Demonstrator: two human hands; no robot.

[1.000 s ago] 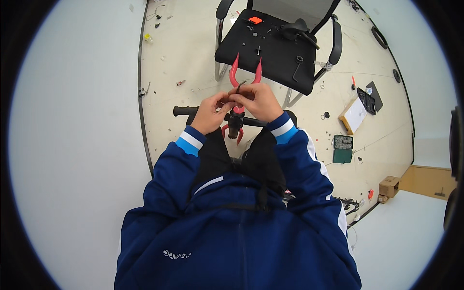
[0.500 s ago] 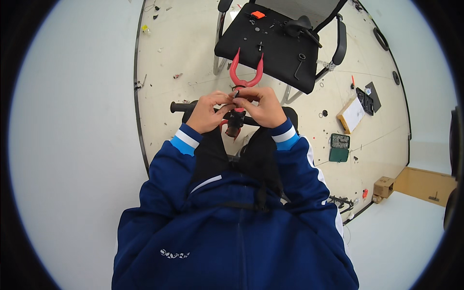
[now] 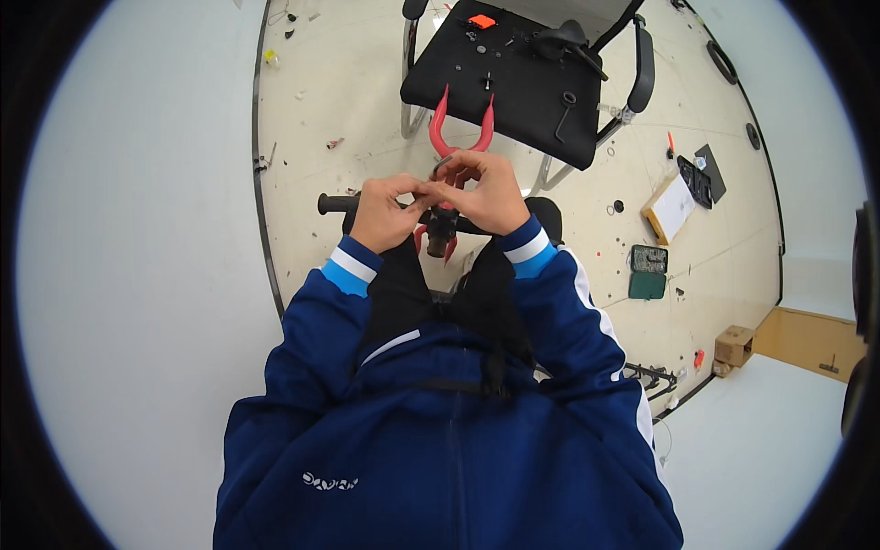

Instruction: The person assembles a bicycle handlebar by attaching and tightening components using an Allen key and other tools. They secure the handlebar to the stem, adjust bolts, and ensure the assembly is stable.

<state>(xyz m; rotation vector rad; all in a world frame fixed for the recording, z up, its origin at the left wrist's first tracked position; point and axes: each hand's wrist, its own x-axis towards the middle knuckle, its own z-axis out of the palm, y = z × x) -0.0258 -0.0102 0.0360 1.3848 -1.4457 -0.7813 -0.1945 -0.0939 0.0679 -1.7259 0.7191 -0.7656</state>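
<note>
Both hands meet over the handlebar [image 3: 335,203], right at its stem clamp [image 3: 440,236]. Taking the handlebar as reference throughout.

Left hand [image 3: 385,213]: curled, fingers pinched toward the right hand, sitting on top of the bar just left of the clamp. Looks closed on something small at the fingertips; can't tell what, too small.

Right hand [image 3: 490,194]: closed around the head end of the red-handled pliers [image 3: 461,124], thumb and forefinger also pinching a short grey metal piece [image 3: 443,163], a bolt or pin by the look of it, can't confirm. Fingertips of the two hands touch or nearly touch.

Pliers: the two red handles stick out past the bar, away from the person, splayed in a narrow V, so the jaws are partly open. Their long axis runs roughly square to the bar, which runs left-right. Jaw end is hidden under the right hand, directly above the clamp. Right hand is the one on the tool; left is just beside it, on the bar side.

Left grip end of the bar pokes out well clear of the left hand. The right end is hidden behind the right wrist.

Beyond the bar: black office chair [image 3: 632,82] with loose small parts, an orange item [image 3: 480,20] and a black saddle-like piece [image 3: 561,38] on the seat. To the right of the bar, on the floor: green case [image 3: 648,272], cardboard sheet [image 3: 672,207], small cardboard box [image 3: 733,347].
</note>
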